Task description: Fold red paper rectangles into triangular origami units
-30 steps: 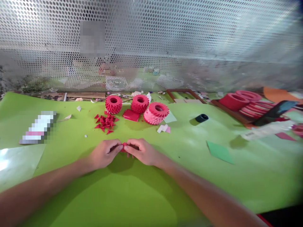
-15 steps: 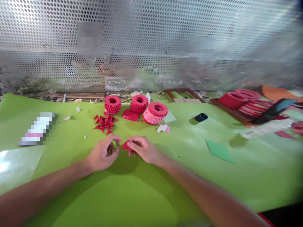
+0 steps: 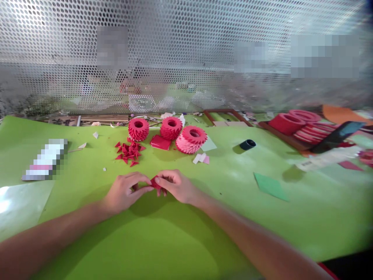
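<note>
Between my hands, above the green table, is a small piece of folded red paper. The thumb and fingers of my right hand pinch it from the right. My left hand closes thumb and fingertips on its left edge. Fingers partly cover the paper, so its full shape is hidden. Beyond my left hand lies a loose pile of red folded paper triangles. Next to the pile is a flat stack of red paper.
Three red ring-shaped paper pieces, a left ring, a middle ring and a pink-sided ring, stand behind. Rightward are a black cylinder, green paper and a brown tray of red rolls. A perforated metal panel rises behind.
My left hand has moved right and its fingertips have closed on the left edge of the folded red paper. My right hand keeps its pinch, almost in place.
</note>
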`<state>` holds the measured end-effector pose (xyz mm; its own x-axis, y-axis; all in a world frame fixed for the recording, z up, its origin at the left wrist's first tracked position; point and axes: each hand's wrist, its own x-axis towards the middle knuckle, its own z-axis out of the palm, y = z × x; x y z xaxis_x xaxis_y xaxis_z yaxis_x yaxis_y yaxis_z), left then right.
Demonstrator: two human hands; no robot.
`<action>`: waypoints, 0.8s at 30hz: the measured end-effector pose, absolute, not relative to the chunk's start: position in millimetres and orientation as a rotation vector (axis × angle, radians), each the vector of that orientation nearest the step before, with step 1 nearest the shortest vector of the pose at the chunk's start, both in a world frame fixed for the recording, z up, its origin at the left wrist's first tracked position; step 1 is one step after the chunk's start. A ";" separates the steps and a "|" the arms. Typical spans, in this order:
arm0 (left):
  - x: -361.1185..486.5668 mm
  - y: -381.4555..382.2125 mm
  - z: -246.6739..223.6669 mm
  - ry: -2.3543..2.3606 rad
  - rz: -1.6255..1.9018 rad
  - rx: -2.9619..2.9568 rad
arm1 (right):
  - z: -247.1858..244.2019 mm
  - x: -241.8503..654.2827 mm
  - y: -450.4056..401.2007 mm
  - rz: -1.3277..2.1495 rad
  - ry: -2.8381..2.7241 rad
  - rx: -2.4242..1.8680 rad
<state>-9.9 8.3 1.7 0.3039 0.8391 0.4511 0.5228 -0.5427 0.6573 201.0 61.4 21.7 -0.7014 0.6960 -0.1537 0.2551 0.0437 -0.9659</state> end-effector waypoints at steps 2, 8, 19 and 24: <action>-9.4 8.0 3.3 1.229 1.112 2.164 | 22.9 201.2 60.7 1.662 -2.001 -0.960; -9.4 8.9 4.9 1.309 1.038 2.060 | 24.9 201.5 58.4 1.440 -2.172 -1.006; -10.0 13.6 3.8 1.268 1.028 1.678 | 23.7 201.6 60.2 1.269 -2.331 -0.968; -11.5 14.3 3.4 1.228 0.992 1.628 | 22.4 200.2 59.7 1.227 -2.342 -0.958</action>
